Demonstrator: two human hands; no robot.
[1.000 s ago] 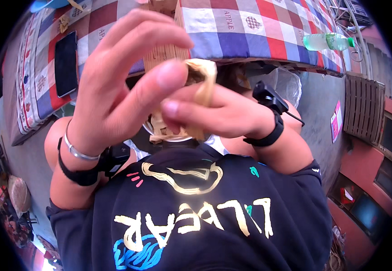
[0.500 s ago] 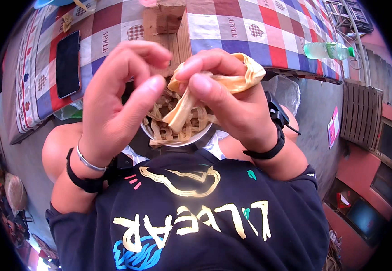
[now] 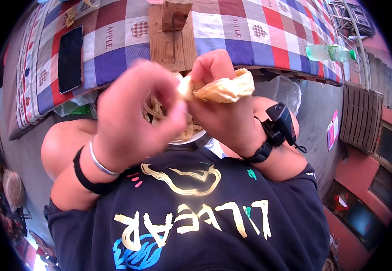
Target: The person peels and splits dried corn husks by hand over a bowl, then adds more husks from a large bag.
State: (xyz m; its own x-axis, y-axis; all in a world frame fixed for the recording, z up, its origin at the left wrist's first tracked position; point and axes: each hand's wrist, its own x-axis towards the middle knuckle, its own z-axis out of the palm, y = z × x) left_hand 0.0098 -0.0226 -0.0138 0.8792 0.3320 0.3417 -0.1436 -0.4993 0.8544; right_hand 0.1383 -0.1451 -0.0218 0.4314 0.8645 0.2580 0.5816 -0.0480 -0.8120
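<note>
A wrinkled, pliable yellowish strip [image 3: 230, 89] is looped and folded in my right hand [image 3: 220, 119], whose fingers are closed on it above the bowl. My left hand [image 3: 132, 108], smeared by motion, meets the strip's left end with its fingertips in a pinch. Beneath both hands, a white-rimmed bowl [image 3: 187, 141] rests between my legs, largely covered by the left hand. Brownish-yellow shreds [image 3: 156, 109] of similar look fill it.
Ahead is a table with a checked cloth [image 3: 214, 40]. On it are a wooden board with an upright block [image 3: 175, 17], a black phone [image 3: 70, 58] and a green-capped clear bottle [image 3: 330, 53]. Clear plastic bags [image 3: 287, 94] hang below its edge. A slatted wooden piece [image 3: 361, 119] stands right.
My left hand has moved right to the strip and closed at its end. The strip's hanging tail has been lifted toward the fingertips. My right wrist has turned, showing more of its strapped-on black device.
</note>
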